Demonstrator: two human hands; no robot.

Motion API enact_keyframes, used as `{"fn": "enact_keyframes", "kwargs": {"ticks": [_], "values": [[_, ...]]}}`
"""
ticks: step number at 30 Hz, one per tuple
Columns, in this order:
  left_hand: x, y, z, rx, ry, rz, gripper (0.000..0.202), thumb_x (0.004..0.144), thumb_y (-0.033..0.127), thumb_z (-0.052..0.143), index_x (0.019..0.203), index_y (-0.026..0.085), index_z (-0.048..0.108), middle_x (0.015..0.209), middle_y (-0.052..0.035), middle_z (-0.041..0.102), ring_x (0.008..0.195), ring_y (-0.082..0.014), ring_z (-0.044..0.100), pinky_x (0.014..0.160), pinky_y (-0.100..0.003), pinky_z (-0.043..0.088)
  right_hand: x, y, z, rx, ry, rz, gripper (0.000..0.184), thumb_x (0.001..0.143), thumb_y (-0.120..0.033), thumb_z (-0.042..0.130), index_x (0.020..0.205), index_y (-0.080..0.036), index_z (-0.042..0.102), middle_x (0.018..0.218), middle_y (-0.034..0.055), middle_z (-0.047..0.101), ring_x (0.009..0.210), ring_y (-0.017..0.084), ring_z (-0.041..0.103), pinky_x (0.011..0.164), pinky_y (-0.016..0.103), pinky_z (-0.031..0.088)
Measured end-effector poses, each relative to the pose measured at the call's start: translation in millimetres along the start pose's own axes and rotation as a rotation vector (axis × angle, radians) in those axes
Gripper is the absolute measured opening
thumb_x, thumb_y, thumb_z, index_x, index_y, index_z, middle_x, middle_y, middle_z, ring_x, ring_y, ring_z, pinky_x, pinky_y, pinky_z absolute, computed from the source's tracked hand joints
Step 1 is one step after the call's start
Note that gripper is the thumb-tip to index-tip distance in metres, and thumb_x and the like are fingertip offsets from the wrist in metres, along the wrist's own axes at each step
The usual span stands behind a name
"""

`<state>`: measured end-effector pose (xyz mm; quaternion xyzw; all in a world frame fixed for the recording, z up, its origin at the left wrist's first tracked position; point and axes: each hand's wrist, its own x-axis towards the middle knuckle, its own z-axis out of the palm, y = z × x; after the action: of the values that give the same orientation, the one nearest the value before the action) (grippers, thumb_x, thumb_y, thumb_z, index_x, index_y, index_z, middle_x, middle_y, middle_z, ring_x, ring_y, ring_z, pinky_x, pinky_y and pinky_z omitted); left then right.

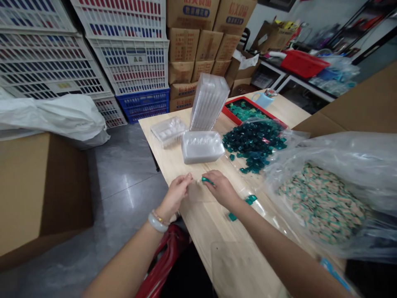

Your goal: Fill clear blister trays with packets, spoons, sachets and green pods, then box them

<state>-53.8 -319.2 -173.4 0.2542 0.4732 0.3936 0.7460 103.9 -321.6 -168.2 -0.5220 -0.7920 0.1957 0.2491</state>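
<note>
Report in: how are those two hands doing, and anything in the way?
Right hand pinching a glossy green piece. Left hand close by, grip unclear. Possibly in the way: loose green pieces by right forearm.

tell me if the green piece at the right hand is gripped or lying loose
Gripped: the green piece shows between thumb and fingers of the right hand.

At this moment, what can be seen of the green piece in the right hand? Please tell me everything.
The green piece is small, glossy and teal-green, with a smooth, plastic-like surface. The right hand pinches it over the light wood-look table, one end pointing toward the left hand. The right hand hides part.
</note>
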Motion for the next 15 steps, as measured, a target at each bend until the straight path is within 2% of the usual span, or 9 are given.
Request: {"fn": "enact_keyframes", "kwargs": {"ticks": [3, 6, 8, 11, 13, 15], "values": [[4.3, -1.8, -7.3, -0.075, 0.033, -0.001, 0.018, 0.064, 0.022, 0.057, 0.077, 0.011, 0.058, 0.065, 0.0014, 0.050, 0.051, -0.0050, 0.043, 0.042, -0.016, 0.030, 9.6, 12.8, 8.6, -0.230, -0.179, -0.149, 0.015, 0.079, -0.012, 0.049, 0.085, -0.014, 0.063, 0.078, 0.0087, 0.060, 0.081, 0.020, 0.051, 0.074, 0.033, 0.043], [6.7, -6.5, -9.9, -0.049, 0.021, 0.013, 0.023, 0.061, 0.008, 0.053, 0.082, 0.010, 0.059, 0.073, -0.0023, 0.057, 0.060, -0.0076, 0.051, 0.052, -0.018, 0.039, 9.6, 19.2, 13.9, -0.304, -0.228, -0.202, 0.018, 0.081, -0.014, 0.047, 0.091, -0.014, 0.062, 0.080, 0.0087, 0.062, 0.082, 0.021, 0.051, 0.076, 0.036, 0.042], [5.8, -7.5, -9.4, -0.017, 0.025, 0.035, 0.026, 0.063, 0.007, 0.053, 0.088, 0.010, 0.059, 0.077, -0.0035, 0.059, 0.064, -0.0088, 0.054, 0.058, -0.020, 0.042, 4.2, 18.0, 13.4, -0.280, -0.183, -0.193, 0.022, 0.080, -0.015, 0.048, 0.099, -0.014, 0.059, 0.089, 0.0095, 0.062, 0.088, 0.021, 0.051, 0.080, 0.038, 0.040], [1.5, -5.8, -5.8, 0.007, -0.010, 0.055, 0.027, 0.067, 0.013, 0.058, 0.094, 0.011, 0.056, 0.078, -0.0039, 0.061, 0.066, -0.0104, 0.058, 0.063, -0.023, 0.045, -6.5, 9.1, 8.6, -0.158, -0.021, -0.109, 0.025, 0.079, -0.016, 0.049, 0.103, -0.015, 0.056, 0.101, 0.0111, 0.058, 0.095, 0.022, 0.049, 0.083, 0.040, 0.039], [-1.2, -5.4, -1.0, 0.009, -0.062, 0.063, 0.027, 0.069, 0.019, 0.060, 0.094, 0.011, 0.055, 0.076, -0.0040, 0.062, 0.066, -0.0112, 0.059, 0.064, -0.024, 0.046, -11.0, 2.1, 5.2, 0.006, 0.077, 0.004, 0.017, 0.080, -0.018, 0.048, 0.093, -0.016, 0.058, 0.093, 0.0096, 0.058, 0.089, 0.020, 0.052, 0.078, 0.036, 0.042], [-2.5, -7.3, 5.7, 0.005, -0.103, 0.059, 0.026, 0.069, 0.023, 0.060, 0.091, 0.011, 0.054, 0.073, -0.0039, 0.062, 0.064, -0.0110, 0.059, 0.064, -0.024, 0.046, -12.4, -2.1, 2.7, 0.193, 0.105, 0.127, 0.009, 0.078, -0.019, 0.049, 0.080, -0.017, 0.058, 0.079, 0.0055, 0.056, 0.076, 0.016, 0.053, 0.069, 0.030, 0.044]]}}
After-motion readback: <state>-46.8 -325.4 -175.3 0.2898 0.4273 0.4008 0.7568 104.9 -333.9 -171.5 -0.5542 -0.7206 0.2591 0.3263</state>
